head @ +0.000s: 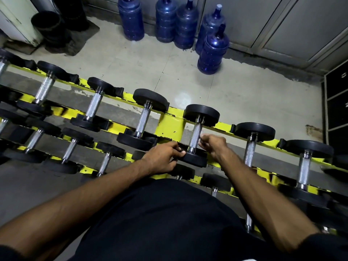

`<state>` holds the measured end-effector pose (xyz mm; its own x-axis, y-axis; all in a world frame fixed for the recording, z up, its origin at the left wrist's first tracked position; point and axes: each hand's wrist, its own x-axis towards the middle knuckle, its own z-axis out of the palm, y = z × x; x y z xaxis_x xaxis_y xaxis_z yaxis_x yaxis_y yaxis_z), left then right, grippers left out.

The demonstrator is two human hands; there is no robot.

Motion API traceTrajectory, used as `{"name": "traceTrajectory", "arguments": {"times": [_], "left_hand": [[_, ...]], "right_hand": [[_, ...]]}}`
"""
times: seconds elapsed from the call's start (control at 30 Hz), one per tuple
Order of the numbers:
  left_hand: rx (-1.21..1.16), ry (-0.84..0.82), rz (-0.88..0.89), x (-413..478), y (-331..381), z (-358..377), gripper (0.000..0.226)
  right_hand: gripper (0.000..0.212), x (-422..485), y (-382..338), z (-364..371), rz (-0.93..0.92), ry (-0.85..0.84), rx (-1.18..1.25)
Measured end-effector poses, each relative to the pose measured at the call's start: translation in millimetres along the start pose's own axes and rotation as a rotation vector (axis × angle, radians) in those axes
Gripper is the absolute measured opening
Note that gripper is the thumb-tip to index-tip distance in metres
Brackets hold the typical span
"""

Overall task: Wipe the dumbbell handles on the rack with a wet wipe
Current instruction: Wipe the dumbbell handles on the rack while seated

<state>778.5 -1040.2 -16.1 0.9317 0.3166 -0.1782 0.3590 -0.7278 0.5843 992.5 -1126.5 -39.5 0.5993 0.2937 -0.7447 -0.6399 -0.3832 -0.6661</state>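
Observation:
A yellow rack runs diagonally across the view and carries several black dumbbells with knurled steel handles. My left hand grips the near black head of one top-row dumbbell. Its steel handle stands just left of my right hand, which pinches a small pale wet wipe against the handle's right side. Neighbouring dumbbell handles lie to the left and right. A lower row of smaller dumbbells sits nearer me, partly hidden by my arms and dark shirt.
Several blue water jugs stand on the tiled floor beyond the rack, by grey cabinet doors. Black buckets sit on a mat at the back left. Dark lockers stand at the right edge.

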Motion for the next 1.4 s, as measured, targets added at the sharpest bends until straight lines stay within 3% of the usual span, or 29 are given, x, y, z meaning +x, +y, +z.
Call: {"name": "traceTrajectory", "arguments": {"times": [0.07,0.23,0.37,0.53,0.6,0.7,0.77,0.9,0.97,1.13,1.23,1.3,1.4], "left_hand": [[0.0,-0.009,-0.002,0,0,-1,0.037],[0.003,-0.01,-0.014,0,2,-1,0.037],[0.013,-0.008,-0.009,-1,3,-1,0.038],[0.0,-0.03,-0.014,0,1,-4,0.037],[-0.003,-0.023,-0.022,0,3,-3,0.035],[-0.001,-0.02,-0.03,-1,5,-3,0.035],[0.003,-0.015,-0.025,-2,6,-3,0.035],[0.02,-0.012,-0.017,0,5,-3,0.035],[0.024,-0.009,-0.013,1,4,-3,0.036],[0.016,0.012,-0.015,0,5,-1,0.034],[0.02,0.008,-0.012,0,4,0,0.036],[0.024,0.002,-0.008,0,2,0,0.038],[0.015,-0.004,-0.018,0,3,-1,0.038]], "right_hand": [[0.015,-8,13,-9,-0.125,-0.002,-0.161],[0.014,-12,17,-4,-0.83,0.043,-0.747],[0.01,3,0,-2,-0.957,0.123,-0.819],[0.005,-9,10,-22,-1.202,-0.294,-1.242],[0.005,-10,6,-22,-1.225,-0.292,-1.323],[0.012,-10,-10,1,-1.17,-0.071,-1.294],[0.011,-13,-19,18,-1.117,-0.02,-1.415],[0.018,-35,-20,43,-1.156,-0.268,-2.026],[0.016,-41,-25,51,-1.087,-0.32,-2.073],[0.019,-35,-37,63,-1.059,-0.162,-2.11],[0.016,-44,-31,64,-1.025,-0.378,-2.24],[0.01,-44,-27,55,-1.042,-0.44,-2.15],[0.005,-29,-18,30,-1.073,-0.201,-1.618]]}}
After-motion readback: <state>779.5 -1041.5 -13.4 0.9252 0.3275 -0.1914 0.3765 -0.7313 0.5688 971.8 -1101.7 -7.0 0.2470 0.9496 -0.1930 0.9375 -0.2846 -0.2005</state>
